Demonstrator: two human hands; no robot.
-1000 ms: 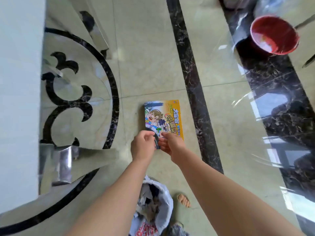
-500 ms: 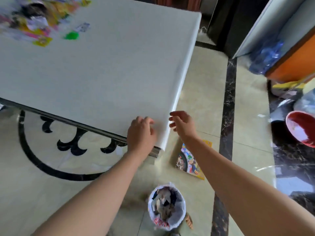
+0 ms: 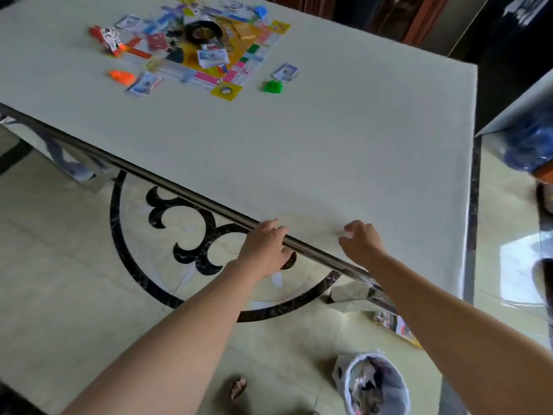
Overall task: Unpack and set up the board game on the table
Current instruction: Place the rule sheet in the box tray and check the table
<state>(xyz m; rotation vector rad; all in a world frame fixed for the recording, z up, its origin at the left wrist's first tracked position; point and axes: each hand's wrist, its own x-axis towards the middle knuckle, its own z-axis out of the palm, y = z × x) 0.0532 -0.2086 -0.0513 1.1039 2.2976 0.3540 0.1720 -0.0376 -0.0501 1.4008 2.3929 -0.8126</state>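
Table, white-topped and edged by a metal rail, carries the game at its far left end, well apart from both hands. The game board lies flat there. It looks like thin, light card, stiff enough to slide but likely to sag at its folds, so it is best lifted by 2 opposite edges. Anything lying on it would slip if it tilted.

The game box is on the floor under the table's near corner. It is probably light cardboard that dents easily, so taking it by its long sides would be safest.

The left hand lies on the rail with its fingers bent over the edge. I cannot tell if it truly grips. The right hand hovers just above the tabletop, fingers loosely curled and holding nothing.

The card stacks around the board are thin and slick, and they would fan out unless pinched from both sides. The green pieces and orange pieces look like hard, light plastic, easy to pick up with 2 fingertips and easy to knock over.

Most of the box is hidden by the table corner and the right forearm. The board's print is blurred, and a dark ring at its middle is hard to identify. The card faces cannot be read, and the small pieces cannot be counted.
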